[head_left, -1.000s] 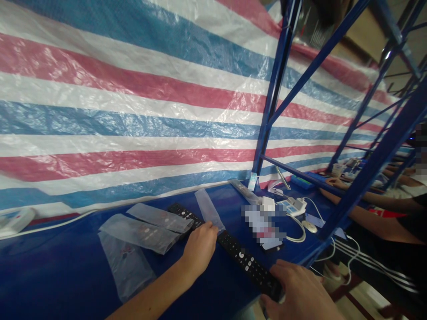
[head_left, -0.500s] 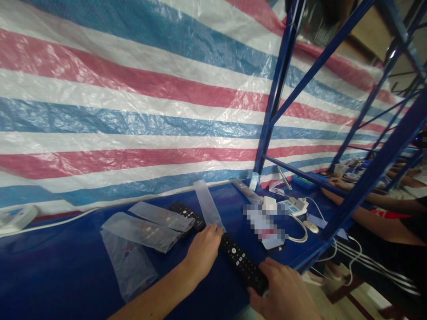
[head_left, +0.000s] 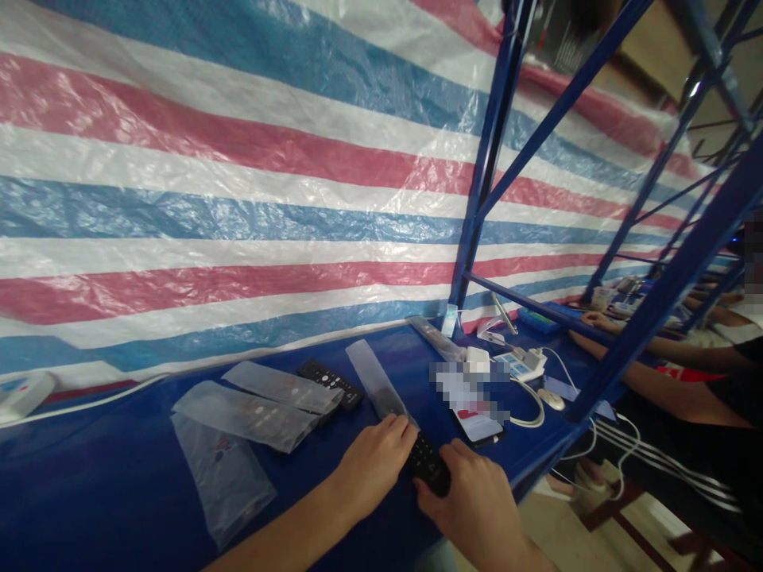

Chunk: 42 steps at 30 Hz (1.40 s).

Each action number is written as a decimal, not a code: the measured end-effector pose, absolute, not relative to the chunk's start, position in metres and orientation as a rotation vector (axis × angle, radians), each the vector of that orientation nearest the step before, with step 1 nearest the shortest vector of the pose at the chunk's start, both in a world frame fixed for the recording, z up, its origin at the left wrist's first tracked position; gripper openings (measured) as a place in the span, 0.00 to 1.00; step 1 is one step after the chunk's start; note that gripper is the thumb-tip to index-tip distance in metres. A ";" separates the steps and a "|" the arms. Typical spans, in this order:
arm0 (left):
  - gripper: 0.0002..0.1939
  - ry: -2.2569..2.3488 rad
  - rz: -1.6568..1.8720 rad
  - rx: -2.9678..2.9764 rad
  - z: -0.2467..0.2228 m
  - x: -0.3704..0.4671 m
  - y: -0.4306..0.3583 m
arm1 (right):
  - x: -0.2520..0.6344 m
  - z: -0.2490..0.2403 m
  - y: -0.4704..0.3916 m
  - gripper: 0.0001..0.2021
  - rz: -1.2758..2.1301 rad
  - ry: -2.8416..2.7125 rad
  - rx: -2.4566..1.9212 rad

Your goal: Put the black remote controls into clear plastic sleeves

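A black remote control [head_left: 430,463] lies partly inside a narrow frosted plastic sleeve [head_left: 370,371]. Its upper part shows dimly through the sleeve, while the lower end is bare. My left hand [head_left: 381,453] is closed on the sleeve's mouth, around the remote's middle. Fingers of my right hand [head_left: 474,496] grip the remote's lower end. To the left, another black remote [head_left: 349,391] rests uncovered on the blue table [head_left: 107,485]. Beside it lie two sleeved remotes [head_left: 280,385] and an empty-looking plastic sleeve [head_left: 230,485].
A phone [head_left: 477,421] lies right of my hands, near a power strip [head_left: 520,365] and a white cable [head_left: 530,421]. Another sleeved remote [head_left: 438,340] sits at the back. A blue metal post [head_left: 656,310] rises on the right, with another person's arm [head_left: 661,361] beyond it.
The remote has slid up deeper into the sleeve. My right hand has moved up and left, closer to my left hand, which still holds the sleeve's mouth.
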<state>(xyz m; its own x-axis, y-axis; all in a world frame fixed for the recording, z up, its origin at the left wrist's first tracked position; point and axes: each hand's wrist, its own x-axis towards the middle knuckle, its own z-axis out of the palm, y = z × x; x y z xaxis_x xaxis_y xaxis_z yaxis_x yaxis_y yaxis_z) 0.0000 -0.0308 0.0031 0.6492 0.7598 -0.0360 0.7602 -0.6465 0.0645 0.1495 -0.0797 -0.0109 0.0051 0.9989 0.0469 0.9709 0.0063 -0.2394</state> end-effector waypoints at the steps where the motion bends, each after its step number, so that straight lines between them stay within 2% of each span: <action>1: 0.19 1.289 0.011 2.770 0.002 0.000 -0.031 | 0.149 -0.011 -0.077 0.09 0.209 -2.067 -2.040; 6: 0.20 1.367 0.162 2.680 -0.004 -0.004 -0.027 | 0.170 -0.014 -0.073 0.17 0.370 -2.182 -1.757; 9: 0.19 1.337 0.225 2.652 -0.006 -0.005 -0.027 | 0.179 -0.019 -0.072 0.07 0.355 -2.204 -1.742; 13: 0.15 1.294 0.230 2.612 -0.004 -0.001 -0.036 | 0.166 -0.024 -0.054 0.10 0.223 -2.172 -1.788; 19: 0.16 1.244 0.273 2.583 0.000 0.007 -0.049 | 0.144 -0.014 -0.021 0.04 0.050 -2.196 -1.884; 23: 0.10 1.352 0.369 2.583 0.007 -0.007 -0.049 | 0.161 0.002 -0.034 0.03 0.220 -2.247 -1.839; 27: 0.13 1.671 0.421 2.669 0.018 -0.042 -0.041 | 0.173 0.022 -0.048 0.08 0.396 -2.223 -1.722; 29: 0.14 1.885 0.360 2.677 0.024 -0.058 -0.034 | 0.162 0.028 -0.043 0.09 0.273 -2.201 -1.773; 31: 0.15 2.064 0.304 2.638 0.027 -0.070 -0.026 | 0.142 0.029 -0.034 0.14 0.076 -2.208 -1.885; 34: 0.16 2.166 0.277 2.593 0.027 -0.077 -0.019 | 0.111 0.022 -0.017 0.19 -0.070 -2.273 -1.973; 42: 0.16 2.147 0.270 2.514 0.025 -0.080 -0.014 | 0.104 0.011 0.033 0.15 -0.219 -2.280 -2.052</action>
<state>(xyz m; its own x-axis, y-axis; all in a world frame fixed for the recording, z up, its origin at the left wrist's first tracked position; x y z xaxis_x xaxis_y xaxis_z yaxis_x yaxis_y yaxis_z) -0.0803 -0.0138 0.0255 0.1554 0.9594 0.2355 0.9878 -0.1533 -0.0276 0.1037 0.0327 0.0105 -0.1085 0.9836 0.1444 0.9930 0.1005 0.0614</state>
